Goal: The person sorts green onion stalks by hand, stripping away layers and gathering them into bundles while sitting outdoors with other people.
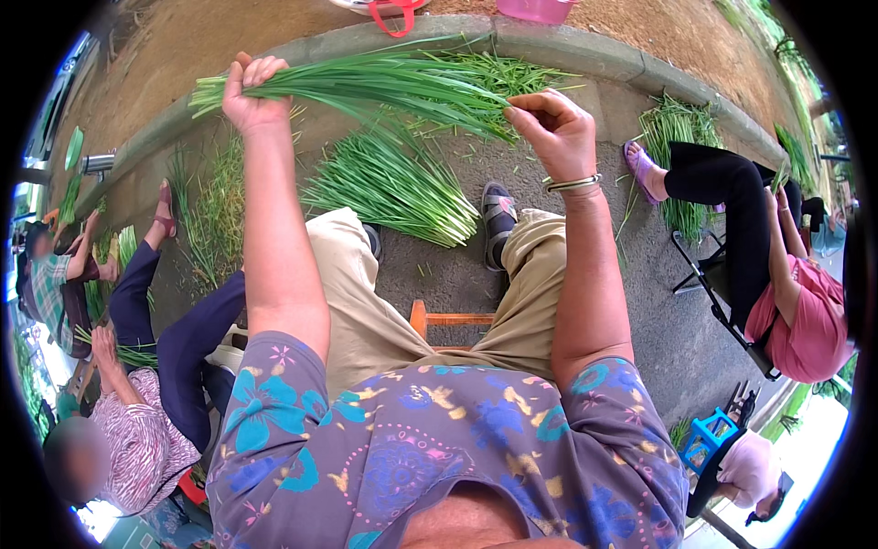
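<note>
My left hand (257,96) is raised and closed around one end of a bunch of long green leafy stalks (384,86), which look like garlic chives. The bunch stretches across to my right hand (552,123), whose thumb and forefinger pinch a leaf tip at its far end. On the pavement below, between my feet, lies a fanned pile of the same stalks (405,185), pale ends towards the lower right. Behind the held bunch, cut trimmings (507,75) are heaped against the kerb.
A stone kerb (569,51) curves across the front, with a pink basin (538,8) and a red-handled container beyond. Seated people handle greens at left and right. More greens (679,137) lie by a sandalled foot. A wooden stool (456,319) is beneath me; a blue stool (706,439) stands lower right.
</note>
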A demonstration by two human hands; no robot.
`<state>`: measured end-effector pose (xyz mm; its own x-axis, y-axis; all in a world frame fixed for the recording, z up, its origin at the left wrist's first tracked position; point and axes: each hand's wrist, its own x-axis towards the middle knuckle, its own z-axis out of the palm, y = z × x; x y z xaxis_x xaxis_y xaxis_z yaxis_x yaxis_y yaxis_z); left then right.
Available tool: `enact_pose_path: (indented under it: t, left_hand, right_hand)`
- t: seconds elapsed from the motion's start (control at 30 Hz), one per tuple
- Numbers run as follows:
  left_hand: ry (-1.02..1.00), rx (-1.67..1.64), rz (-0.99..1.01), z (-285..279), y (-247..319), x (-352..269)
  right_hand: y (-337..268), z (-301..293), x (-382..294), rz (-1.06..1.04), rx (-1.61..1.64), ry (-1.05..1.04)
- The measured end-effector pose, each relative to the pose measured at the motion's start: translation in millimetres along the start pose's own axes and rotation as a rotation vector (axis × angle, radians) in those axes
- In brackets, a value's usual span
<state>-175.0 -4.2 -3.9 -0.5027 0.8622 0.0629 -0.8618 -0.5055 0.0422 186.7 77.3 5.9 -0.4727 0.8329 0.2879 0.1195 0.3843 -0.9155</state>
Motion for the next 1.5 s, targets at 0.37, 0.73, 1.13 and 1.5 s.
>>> enact_pose_path:
  t: [0.37, 0.73, 1.13, 1.5]
  left_hand:
    - [0.003, 0.0, -0.016, 0, 2, 1]
    - [-0.021, -0.02, -0.027, -3, 0, 3]
    - [0.375, -0.031, 0.18, -8, 14, 4]
    - [0.477, 0.037, 0.211, -11, 10, 8]
  right_hand:
    - [-4, 8, 1, 0.062, -0.069, 0.07]
    - [8, -2, 12, 0.154, 0.279, 0.513]
    - [31, -19, 15, -0.034, -0.269, 0.516]
    - [-5, 28, 0, -0.06, 0.096, 0.256]
